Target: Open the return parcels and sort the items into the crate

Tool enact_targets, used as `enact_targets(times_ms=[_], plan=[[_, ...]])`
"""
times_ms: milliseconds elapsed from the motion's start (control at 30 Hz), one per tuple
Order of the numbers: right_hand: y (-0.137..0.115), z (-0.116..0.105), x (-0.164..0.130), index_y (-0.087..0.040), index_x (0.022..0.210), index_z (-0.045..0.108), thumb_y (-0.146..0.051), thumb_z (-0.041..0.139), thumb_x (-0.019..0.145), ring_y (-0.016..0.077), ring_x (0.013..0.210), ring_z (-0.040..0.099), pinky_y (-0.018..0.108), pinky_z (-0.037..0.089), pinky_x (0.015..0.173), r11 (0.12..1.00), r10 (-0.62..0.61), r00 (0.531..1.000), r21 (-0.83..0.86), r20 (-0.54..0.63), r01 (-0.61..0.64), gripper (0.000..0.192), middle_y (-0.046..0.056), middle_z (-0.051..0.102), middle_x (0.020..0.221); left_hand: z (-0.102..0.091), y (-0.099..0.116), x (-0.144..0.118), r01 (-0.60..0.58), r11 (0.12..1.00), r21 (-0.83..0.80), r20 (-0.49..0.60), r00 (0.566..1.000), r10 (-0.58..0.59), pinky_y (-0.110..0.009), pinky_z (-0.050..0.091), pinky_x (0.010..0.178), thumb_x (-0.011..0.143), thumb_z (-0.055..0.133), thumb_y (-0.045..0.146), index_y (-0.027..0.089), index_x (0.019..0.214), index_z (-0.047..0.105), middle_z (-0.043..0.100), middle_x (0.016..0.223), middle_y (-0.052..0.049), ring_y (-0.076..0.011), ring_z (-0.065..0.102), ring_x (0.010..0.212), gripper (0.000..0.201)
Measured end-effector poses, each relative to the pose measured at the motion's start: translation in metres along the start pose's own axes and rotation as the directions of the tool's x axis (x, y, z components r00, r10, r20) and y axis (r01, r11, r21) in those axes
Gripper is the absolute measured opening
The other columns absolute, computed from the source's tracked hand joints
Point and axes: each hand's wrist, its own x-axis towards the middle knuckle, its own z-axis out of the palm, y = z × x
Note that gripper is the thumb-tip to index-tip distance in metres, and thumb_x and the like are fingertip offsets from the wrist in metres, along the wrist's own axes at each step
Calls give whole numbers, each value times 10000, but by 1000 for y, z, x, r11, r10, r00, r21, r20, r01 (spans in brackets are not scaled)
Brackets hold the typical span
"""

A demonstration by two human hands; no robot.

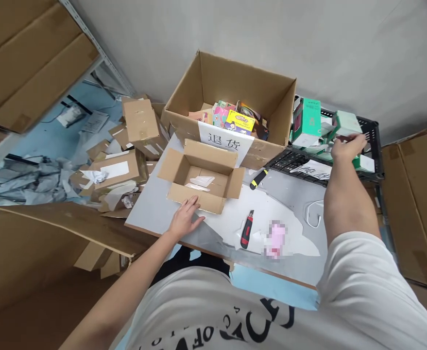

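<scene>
My left hand (187, 217) lies with its fingers stretched out against the front flap of a small open cardboard box (206, 193). Scraps of white paper (200, 182) lie inside that box. At the right, my right hand (349, 147) reaches into a black plastic crate (375, 146), its fingers bent over a pale green-and-white box (346, 122); the fingertips are partly hidden. Another green box (311, 119) stands upright in the crate, among several similar ones. Between my arms, a red-and-black utility knife (247, 230) rests on the table with a bit of blade showing.
Behind the small box stands a large open carton (184, 121) holding colourful packages and bearing a white paper sign (225, 141). A yellow-and-black cutter (259, 179), a blurred pink item (277, 238) and a white cable (312, 216) lie on the table (147, 204). Discarded cartons (120, 172) pile up left.
</scene>
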Motion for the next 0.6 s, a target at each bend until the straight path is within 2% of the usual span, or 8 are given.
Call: enact_targets(times_ms=[67, 100, 267, 367, 433, 500, 533, 600], plan=[[4, 2, 5, -205, 869, 418, -90, 705, 618, 176, 803, 426, 356, 310, 718, 959, 271, 961, -103, 57, -264, 397, 100, 473, 922, 0, 0, -3, 1, 1000, 27, -1, 1000, -1, -495, 385, 1056, 826, 571, 437, 202, 1115, 570, 486, 1380, -157, -298, 476, 1265, 373], [7, 3, 5, -188, 886, 440, -99, 719, 608, 177, 824, 430, 358, 307, 739, 933, 349, 934, -121, 80, -339, 403, 108, 492, 930, 0, 0, -4, 0, 999, 42, -3, 1000, 1, -492, 386, 1055, 827, 568, 439, 200, 1121, 569, 483, 1382, -159, -297, 475, 1266, 379], [20, -4, -12, -148, 976, 481, -105, 688, 655, 175, 908, 475, 339, 333, 826, 953, 302, 945, -50, 128, -298, 384, 176, 538, 1047, 0, 3, -6, -11, 996, 93, 25, 1000, 9, -476, 370, 1066, 850, 523, 434, 175, 1142, 574, 483, 1379, -172, -290, 463, 1277, 394], [17, -20, -41, -137, 1034, 494, -126, 645, 700, 192, 983, 499, 341, 352, 892, 979, 204, 978, 21, 54, -205, 367, 199, 540, 1115, -2, 4, -5, -9, 996, 94, 48, 999, 5, -476, 346, 1082, 859, 500, 419, 169, 1158, 577, 470, 1392, -170, -290, 437, 1299, 398], [8, -34, -76, -119, 1089, 492, -138, 596, 730, 207, 1031, 507, 359, 371, 917, 988, 138, 990, 75, -33, -135, 374, 197, 544, 1128, -2, 4, -4, -9, 996, 87, 51, 999, 5, -477, 334, 1087, 863, 488, 403, 166, 1167, 577, 467, 1395, -169, -291, 423, 1310, 395], [-6, -45, -127, -115, 1144, 478, -165, 557, 746, 220, 1074, 512, 392, 385, 944, 986, 80, 994, 152, -68, -69, 408, 182, 539, 1154, -3, 3, -6, -23, 997, 70, 58, 998, 19, -479, 322, 1092, 865, 482, 382, 158, 1180, 571, 469, 1393, -173, -292, 408, 1321, 396], [-14, -49, -159, -118, 1169, 466, -187, 548, 751, 229, 1100, 512, 418, 389, 956, 978, 64, 997, 201, -51, -53, 431, 172, 538, 1168, -4, 2, -8, -34, 998, 55, 59, 998, 30, -479, 314, 1096, 865, 480, 371, 155, 1191, 565, 470, 1392, -174, -291, 399, 1328, 400], [-32, -51, -229, -133, 1219, 440, -254, 538, 770, 247, 1130, 523, 457, 420, 939, 945, 43, 996, 321, 82, -68, 476, 167, 531, 1211, -7, -3, -13, -41, 999, 12, 39, 998, 40, -486, 280, 1111, 863, 485, 358, 154, 1225, 542, 454, 1406, -173, -291, 364, 1350, 420]])
